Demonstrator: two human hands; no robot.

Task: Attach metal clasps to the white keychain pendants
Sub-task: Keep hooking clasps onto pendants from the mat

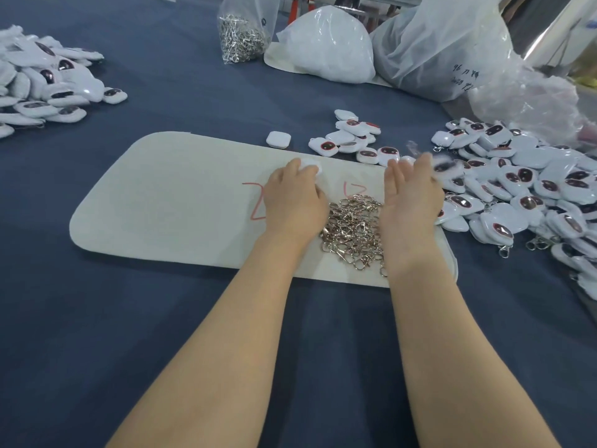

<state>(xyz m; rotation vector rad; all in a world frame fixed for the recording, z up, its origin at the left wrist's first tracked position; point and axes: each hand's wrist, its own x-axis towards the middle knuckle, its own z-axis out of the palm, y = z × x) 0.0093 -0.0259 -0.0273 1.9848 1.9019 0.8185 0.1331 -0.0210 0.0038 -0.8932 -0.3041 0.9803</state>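
My left hand (292, 197) was curled round one white pendant (312, 165), a glossy rounded square, at centre frame over the pale mat (155, 202). My right hand (411, 197) was open, fingers straight and together, palm turned toward the left. Its tips were motion-blurred beside the heap at right.

Between the two hands lay the loose clasps (353, 229), a tangled silvery pile of metal hooks and rings on the mat. The mat was matte and felt-like with rounded corners, and had red scrawls (255, 202) on it. The bench (129, 334) was covered in dark blue cloth.

- Right of frame: large heap of pendants (523, 189), shiny white with dark oval faces, some with clasps attached.
- Upper left: second heap (42, 82) of the same kind.
- Top centre: clear plastic bag of clasps (242, 37).
- Upper right: crinkled translucent sacks (445, 43).
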